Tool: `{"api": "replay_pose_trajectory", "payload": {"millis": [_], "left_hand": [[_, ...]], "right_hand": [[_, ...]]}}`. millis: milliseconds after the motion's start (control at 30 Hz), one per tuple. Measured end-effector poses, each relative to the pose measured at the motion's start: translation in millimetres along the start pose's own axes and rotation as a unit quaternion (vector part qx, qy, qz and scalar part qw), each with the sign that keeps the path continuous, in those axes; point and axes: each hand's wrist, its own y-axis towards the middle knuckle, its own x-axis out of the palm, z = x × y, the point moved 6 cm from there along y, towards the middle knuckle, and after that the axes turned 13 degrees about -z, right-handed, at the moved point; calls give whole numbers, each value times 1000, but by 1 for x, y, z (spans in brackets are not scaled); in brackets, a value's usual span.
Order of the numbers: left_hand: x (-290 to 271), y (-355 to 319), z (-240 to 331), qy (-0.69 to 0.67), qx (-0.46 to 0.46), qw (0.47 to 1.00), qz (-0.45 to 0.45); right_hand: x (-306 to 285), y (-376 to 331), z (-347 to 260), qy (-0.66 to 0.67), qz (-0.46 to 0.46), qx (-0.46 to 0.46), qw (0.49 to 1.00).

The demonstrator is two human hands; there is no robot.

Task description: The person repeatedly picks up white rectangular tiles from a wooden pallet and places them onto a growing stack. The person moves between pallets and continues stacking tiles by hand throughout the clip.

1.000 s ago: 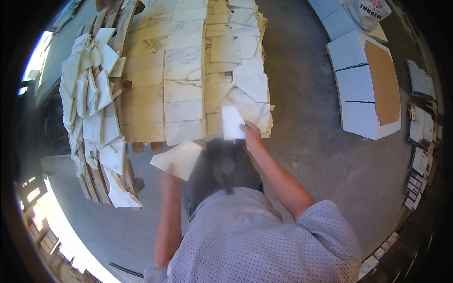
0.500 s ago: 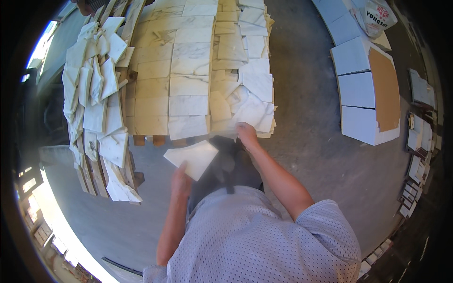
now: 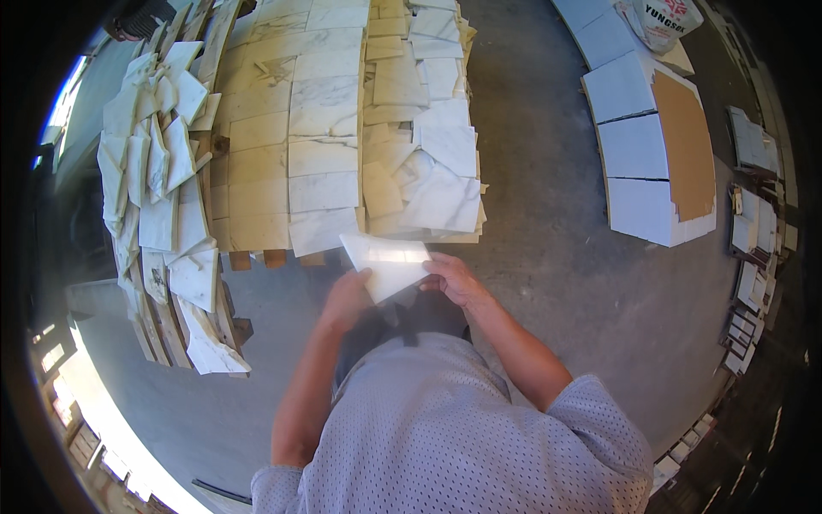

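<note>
A broken white marble tile piece (image 3: 390, 267), angular and glossy, is held in front of my body. My left hand (image 3: 349, 300) grips its left lower edge, the thumb on top. My right hand (image 3: 450, 278) pinches its right corner. Just beyond it lies the near end of a broad stack of marble tiles (image 3: 324, 193), whole rectangles in the middle columns. The right column holds irregular broken marble pieces (image 3: 441, 201), overlapping one another.
To the left, a wooden pallet (image 3: 177, 330) carries a heap of broken marble slabs (image 3: 175, 150). A row of white boxes (image 3: 635, 150) stands on the right, a white bag (image 3: 664, 24) on top. Grey concrete floor (image 3: 548, 283) lies between. A dark sleeve (image 3: 141, 21) shows at far left.
My right hand has come back from the edge of the stack and taken hold of the tile piece. My left hand has lifted the piece up and to the right.
</note>
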Motion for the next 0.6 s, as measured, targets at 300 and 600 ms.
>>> {"api": "replay_pose_trajectory", "payload": {"millis": [300, 600], "left_hand": [[-27, -26, -53, -20, -35, 997, 72], [-51, -44, -57, -1, 11, 993, 118]], "right_hand": [[-98, 15, -42, -95, 193, -144, 966], [-67, 67, -67, -609, 331, -35, 720]]}}
